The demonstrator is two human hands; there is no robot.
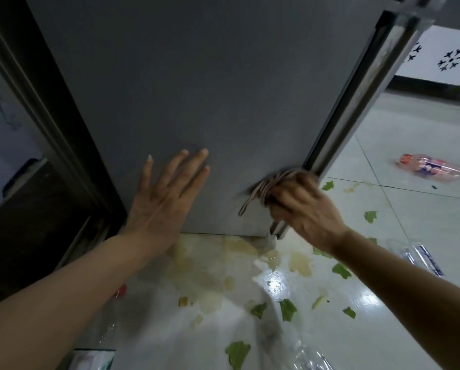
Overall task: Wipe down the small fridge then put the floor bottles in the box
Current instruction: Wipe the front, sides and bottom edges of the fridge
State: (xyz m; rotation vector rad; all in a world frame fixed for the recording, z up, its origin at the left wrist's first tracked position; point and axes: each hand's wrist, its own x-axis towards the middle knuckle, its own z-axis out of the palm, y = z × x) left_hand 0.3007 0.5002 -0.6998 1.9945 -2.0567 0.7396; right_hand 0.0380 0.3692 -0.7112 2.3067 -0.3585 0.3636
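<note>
The grey side of the small fridge (202,92) fills the upper middle of the view. My left hand (165,196) lies flat on it, fingers spread. My right hand (301,206) presses a striped cloth (263,188) against the fridge's lower right corner, by the door edge (357,108). A crushed pink-labelled bottle (431,168) lies on the tiles to the right. A clear bottle with a blue label (421,256) lies behind my right forearm. Another clear bottle with a red cap (121,291) shows beside my left forearm, mostly hidden. The box is not in view.
The white tiled floor (410,217) carries yellowish spills (299,263) and scattered green leaf scraps (287,309). A dark door frame (50,124) stands left of the fridge. A crumpled clear plastic item (311,356) lies at the bottom edge.
</note>
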